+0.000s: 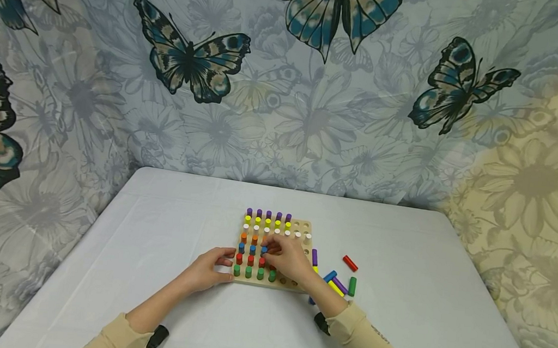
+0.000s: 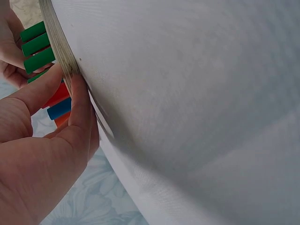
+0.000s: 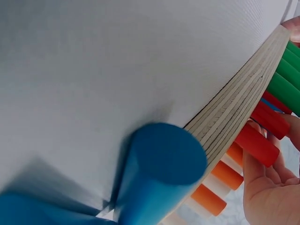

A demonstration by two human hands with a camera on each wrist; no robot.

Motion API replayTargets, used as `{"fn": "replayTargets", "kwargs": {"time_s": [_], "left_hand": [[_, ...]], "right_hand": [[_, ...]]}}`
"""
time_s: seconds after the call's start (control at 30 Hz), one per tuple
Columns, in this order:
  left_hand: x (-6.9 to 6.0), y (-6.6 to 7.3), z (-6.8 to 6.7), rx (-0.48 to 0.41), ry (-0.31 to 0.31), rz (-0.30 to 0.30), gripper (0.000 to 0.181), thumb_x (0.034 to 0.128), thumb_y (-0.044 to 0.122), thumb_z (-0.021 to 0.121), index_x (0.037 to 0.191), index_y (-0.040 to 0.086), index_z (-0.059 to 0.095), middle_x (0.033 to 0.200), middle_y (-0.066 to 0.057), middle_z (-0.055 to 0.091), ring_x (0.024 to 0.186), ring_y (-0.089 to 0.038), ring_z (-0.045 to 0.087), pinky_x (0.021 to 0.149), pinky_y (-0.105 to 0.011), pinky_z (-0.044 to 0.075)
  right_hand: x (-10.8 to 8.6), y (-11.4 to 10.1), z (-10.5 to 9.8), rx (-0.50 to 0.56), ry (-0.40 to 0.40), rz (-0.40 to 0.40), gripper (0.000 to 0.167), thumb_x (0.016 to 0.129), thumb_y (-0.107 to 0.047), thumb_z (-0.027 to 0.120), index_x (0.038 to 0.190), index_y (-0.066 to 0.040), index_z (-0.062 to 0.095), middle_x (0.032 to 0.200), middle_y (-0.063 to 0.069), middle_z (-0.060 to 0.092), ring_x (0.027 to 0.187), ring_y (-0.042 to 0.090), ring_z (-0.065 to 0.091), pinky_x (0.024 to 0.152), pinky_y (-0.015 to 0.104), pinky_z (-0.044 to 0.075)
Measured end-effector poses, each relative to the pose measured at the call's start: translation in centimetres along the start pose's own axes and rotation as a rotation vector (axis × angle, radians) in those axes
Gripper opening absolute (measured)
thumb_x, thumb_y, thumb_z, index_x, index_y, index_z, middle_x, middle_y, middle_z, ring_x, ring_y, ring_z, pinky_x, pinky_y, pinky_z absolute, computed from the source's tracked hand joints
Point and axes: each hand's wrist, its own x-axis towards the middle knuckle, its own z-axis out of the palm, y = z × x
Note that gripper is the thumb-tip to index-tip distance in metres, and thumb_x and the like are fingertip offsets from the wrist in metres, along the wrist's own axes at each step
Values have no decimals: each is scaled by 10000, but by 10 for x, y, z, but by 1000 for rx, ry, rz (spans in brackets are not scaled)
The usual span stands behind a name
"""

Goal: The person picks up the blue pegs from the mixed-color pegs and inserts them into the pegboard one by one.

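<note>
A wooden pegboard (image 1: pixel 265 284) carries rows of purple, yellow, white, orange, blue, red and green pegs. My left hand (image 1: pixel 206 271) grips the board's near left corner, thumb and fingers on its edges, as the left wrist view also shows. Over the middle of the board, my right hand (image 1: pixel 288 258) pinches a blue peg (image 1: pixel 264 249) at the third place of the blue row. Whether that peg sits fully in its hole is hidden by the fingers. Green pegs (image 2: pixel 40 61) stand along the near edge in the left wrist view.
Loose pegs lie on the white table right of the board: a red peg (image 1: pixel 350 263), a green peg (image 1: pixel 352 286), a yellow peg (image 1: pixel 336 289) and several others, partly behind the right forearm. A large blue peg (image 3: pixel 161 173) lies against the board's side in the right wrist view.
</note>
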Motion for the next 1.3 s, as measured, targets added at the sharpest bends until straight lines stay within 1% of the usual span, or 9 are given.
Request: {"fn": "replayTargets", "kwargs": {"time_s": [0.23, 0.33, 0.5, 0.6, 0.67, 0.77, 0.97, 1.07, 1.3], "left_hand": [[-1, 2, 0, -6, 9, -11, 614, 798, 11, 780, 1354, -15, 523, 1282, -110, 589, 1093, -239, 608, 958, -438, 468], [-1, 1, 0, -8, 7, -6, 617, 797, 15, 783, 1354, -21, 521, 1281, -115, 589, 1093, -244, 608, 959, -445, 466], [-2, 2, -1, -18, 1, 3, 619, 799, 20, 783, 1356, -26, 517, 1284, -124, 586, 1096, -253, 606, 966, -458, 458], [-2, 2, 0, -13, 7, 5, 613, 797, 12, 780, 1351, -29, 521, 1275, -119, 592, 1086, -246, 610, 957, -446, 467], [-1, 1, 0, -1, 5, 8, 613, 800, 12, 774, 1355, -32, 517, 1274, -123, 593, 1084, -241, 610, 953, -430, 473], [-1, 0, 0, 2, 5, 8, 613, 802, 13, 771, 1358, -29, 516, 1272, -117, 594, 1083, -234, 610, 954, -425, 472], [0, -1, -1, -2, -2, 6, 617, 808, 40, 779, 1361, -22, 514, 1275, -116, 590, 1094, -243, 601, 977, -452, 449], [0, 0, -1, 6, -2, 14, 617, 807, 44, 783, 1358, -27, 515, 1274, -122, 590, 1090, -245, 603, 971, -454, 452], [-2, 2, 0, -12, 9, -9, 618, 796, 25, 787, 1353, -23, 522, 1277, -109, 594, 1089, -234, 604, 978, -454, 448]], "right_hand": [[-3, 0, -3, 47, 11, 23, 168, 891, -33, 690, 1057, -22, 673, 1014, 113, 690, 908, 196, 662, 780, 284, 556], [-4, 1, -5, 58, 23, 24, 162, 892, -35, 690, 1053, -21, 675, 1024, 121, 692, 903, 194, 663, 775, 276, 556], [-7, 4, -9, 72, 34, 21, 151, 897, -72, 699, 1045, -51, 678, 1005, 62, 697, 894, 170, 665, 775, 277, 555], [-9, 6, -12, 99, 34, 35, 148, 899, -101, 705, 1041, -70, 680, 989, 18, 692, 895, 162, 663, 781, 284, 553], [-10, 7, -13, 124, 38, 46, 142, 899, -103, 707, 1034, -70, 681, 989, 23, 691, 903, 174, 663, 789, 297, 553], [-12, 8, -15, 175, 46, 95, 152, 894, -111, 715, 1038, -71, 686, 1002, 31, 694, 919, 185, 660, 790, 301, 551], [-17, 12, -21, 245, 57, 174, 193, 889, -118, 718, 1063, -43, 684, 1035, 68, 704, 922, 193, 664, 761, 290, 557], [-20, 15, -26, 265, 65, 210, 192, 885, -121, 721, 1059, -48, 684, 1027, 60, 704, 912, 180, 662, 756, 284, 556], [-30, 21, -38, 289, 79, 266, 221, 874, -136, 733, 1072, -53, 681, 1029, 52, 700, 922, 184, 656, 774, 304, 556]]}}
